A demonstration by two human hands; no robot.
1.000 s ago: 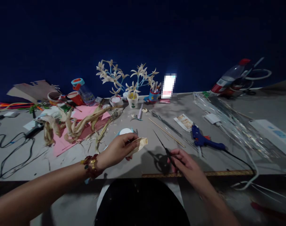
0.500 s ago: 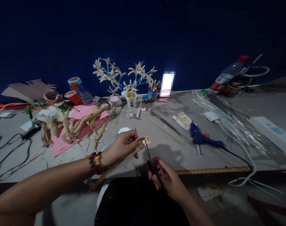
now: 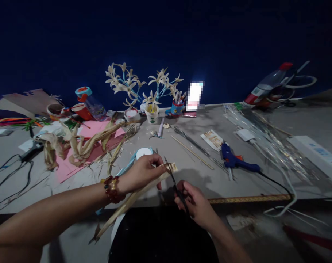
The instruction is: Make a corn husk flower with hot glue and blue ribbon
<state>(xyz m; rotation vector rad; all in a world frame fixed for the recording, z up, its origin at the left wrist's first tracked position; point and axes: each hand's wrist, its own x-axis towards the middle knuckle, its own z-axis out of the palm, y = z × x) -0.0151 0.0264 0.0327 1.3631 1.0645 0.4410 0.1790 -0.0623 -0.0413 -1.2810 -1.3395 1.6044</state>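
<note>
My left hand (image 3: 147,171) pinches a long, pale dried corn husk strip (image 3: 127,204), whose tail hangs down past the wrist toward my lap. A short end of the husk sticks out beyond the fingertips. My right hand (image 3: 192,199) is wrapped round the handles of dark scissors (image 3: 173,179). Their blades cross the husk's end just right of my left fingertips. Behind the left hand lies a white roll with light blue tape (image 3: 144,151). Farther back, husk flowers on blue stems (image 3: 127,82) stand in small cups.
Dried corn husks (image 3: 81,148) lie over pink paper (image 3: 64,170) at left. A blue glue gun (image 3: 235,160) rests at right, near bundled wires (image 3: 267,135) and a power strip (image 3: 316,153). A wooden stick (image 3: 193,152) lies mid-table. A lit phone (image 3: 195,96) stands behind.
The scissor blades have shifted across the husk's end, closer to my left fingertips. Both hands have moved slightly, and more of the husk's tail now shows below the left wrist.
</note>
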